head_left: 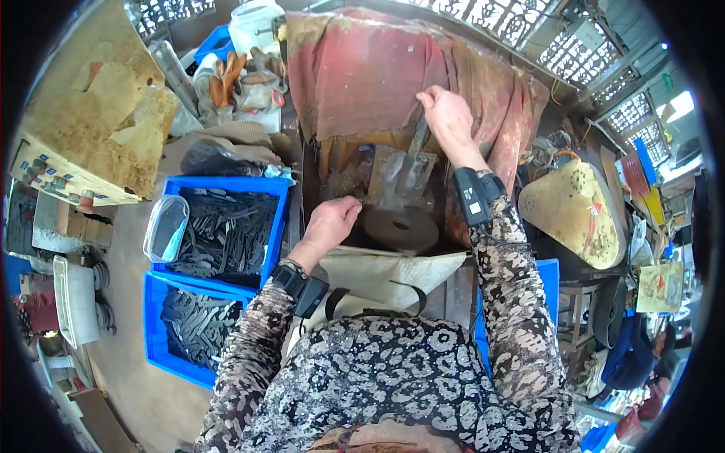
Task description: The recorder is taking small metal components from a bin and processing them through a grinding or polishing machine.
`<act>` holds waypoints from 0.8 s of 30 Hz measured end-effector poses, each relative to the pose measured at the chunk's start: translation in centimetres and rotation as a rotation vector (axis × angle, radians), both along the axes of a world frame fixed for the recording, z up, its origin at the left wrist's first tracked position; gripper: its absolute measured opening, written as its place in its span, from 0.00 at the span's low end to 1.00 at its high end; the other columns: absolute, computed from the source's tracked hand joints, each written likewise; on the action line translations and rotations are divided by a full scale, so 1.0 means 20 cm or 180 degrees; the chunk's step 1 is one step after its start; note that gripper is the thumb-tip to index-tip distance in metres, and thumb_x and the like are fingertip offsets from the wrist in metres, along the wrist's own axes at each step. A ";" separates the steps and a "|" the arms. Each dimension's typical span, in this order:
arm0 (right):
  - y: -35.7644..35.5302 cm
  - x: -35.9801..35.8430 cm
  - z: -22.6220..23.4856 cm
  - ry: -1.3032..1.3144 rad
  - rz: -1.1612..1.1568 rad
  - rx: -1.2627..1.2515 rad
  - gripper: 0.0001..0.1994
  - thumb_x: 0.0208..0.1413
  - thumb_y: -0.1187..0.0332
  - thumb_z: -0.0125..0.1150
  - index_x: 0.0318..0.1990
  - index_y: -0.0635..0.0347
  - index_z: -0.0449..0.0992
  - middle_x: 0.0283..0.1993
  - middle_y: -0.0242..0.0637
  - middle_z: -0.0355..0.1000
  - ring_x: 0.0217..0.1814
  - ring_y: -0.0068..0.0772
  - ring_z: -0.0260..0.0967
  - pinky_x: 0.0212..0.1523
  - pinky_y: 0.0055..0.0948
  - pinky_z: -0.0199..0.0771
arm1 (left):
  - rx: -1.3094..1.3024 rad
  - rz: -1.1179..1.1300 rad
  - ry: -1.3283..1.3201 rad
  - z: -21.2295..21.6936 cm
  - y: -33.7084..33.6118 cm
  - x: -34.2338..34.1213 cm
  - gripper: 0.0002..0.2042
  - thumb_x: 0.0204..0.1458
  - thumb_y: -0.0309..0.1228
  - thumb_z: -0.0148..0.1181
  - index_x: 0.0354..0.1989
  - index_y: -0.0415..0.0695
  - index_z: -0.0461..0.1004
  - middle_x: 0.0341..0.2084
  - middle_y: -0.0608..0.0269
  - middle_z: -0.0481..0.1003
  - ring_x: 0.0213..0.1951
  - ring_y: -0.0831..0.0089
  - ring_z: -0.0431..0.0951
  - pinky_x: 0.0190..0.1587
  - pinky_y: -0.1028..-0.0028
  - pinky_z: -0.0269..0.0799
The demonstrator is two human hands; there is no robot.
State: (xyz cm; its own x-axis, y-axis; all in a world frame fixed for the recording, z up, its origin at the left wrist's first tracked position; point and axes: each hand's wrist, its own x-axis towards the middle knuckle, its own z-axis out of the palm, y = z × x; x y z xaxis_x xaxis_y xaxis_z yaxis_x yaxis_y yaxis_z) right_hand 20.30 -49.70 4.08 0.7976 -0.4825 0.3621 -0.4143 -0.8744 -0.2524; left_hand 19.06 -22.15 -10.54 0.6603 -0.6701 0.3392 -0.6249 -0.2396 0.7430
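Observation:
A round disc [401,229] with a centre hole, like a grinding wheel, lies inside a dusty box-like housing in front of me. Behind the disc stands a worn metal plate [385,172], with a grey flat bar [413,149] slanting up across it. My right hand [450,121] is closed at the bar's upper end, in front of a hanging reddish cloth [370,83]. At the disc's left, my left hand [330,228] has its fingertips pinched together; anything between them is too small to name.
Two blue bins [281,226] [156,325] of dark flat strips stand at my left, with a clear plastic tub [166,229] on one rim. A stained control box [98,113] is farther left. At right are a yellowish wedge-shaped panel [570,211] and a blue container [549,291].

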 end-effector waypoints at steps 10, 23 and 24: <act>-0.09 0.06 -0.03 -0.0006 0.0283 0.0195 0.20 0.57 0.48 0.56 0.43 0.53 0.80 0.37 0.44 0.78 0.43 0.46 0.75 0.45 0.38 0.72 | 0.0796 0.0226 0.0322 -0.02 0.03 0.00 0.09 0.54 0.34 0.55 0.32 0.43 0.77 0.29 0.47 0.77 0.37 0.47 0.77 0.41 0.54 0.73; 0.00 0.06 0.00 0.0244 -0.0080 0.0160 0.20 0.59 0.50 0.55 0.49 0.54 0.76 0.41 0.47 0.77 0.46 0.50 0.74 0.46 0.40 0.71 | 0.1131 0.0293 0.0628 -0.07 0.00 0.04 0.12 0.54 0.36 0.53 0.35 0.43 0.79 0.35 0.48 0.78 0.43 0.49 0.77 0.47 0.56 0.72; 0.05 0.04 0.02 0.0191 0.0007 0.0129 0.20 0.59 0.50 0.55 0.49 0.54 0.76 0.41 0.47 0.77 0.46 0.50 0.74 0.46 0.40 0.71 | 0.1079 0.0418 0.0603 -0.10 0.00 0.05 0.12 0.53 0.36 0.53 0.34 0.44 0.80 0.34 0.48 0.78 0.42 0.49 0.77 0.47 0.56 0.72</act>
State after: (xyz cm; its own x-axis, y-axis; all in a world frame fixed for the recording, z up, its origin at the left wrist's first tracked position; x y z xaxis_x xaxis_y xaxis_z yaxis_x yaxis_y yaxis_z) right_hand 21.05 -48.60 4.43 0.8184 -0.4939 0.2938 -0.4278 -0.8650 -0.2624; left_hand 20.03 -22.11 -12.63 0.7773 -0.6288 -0.0222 -0.4323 -0.5593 0.7073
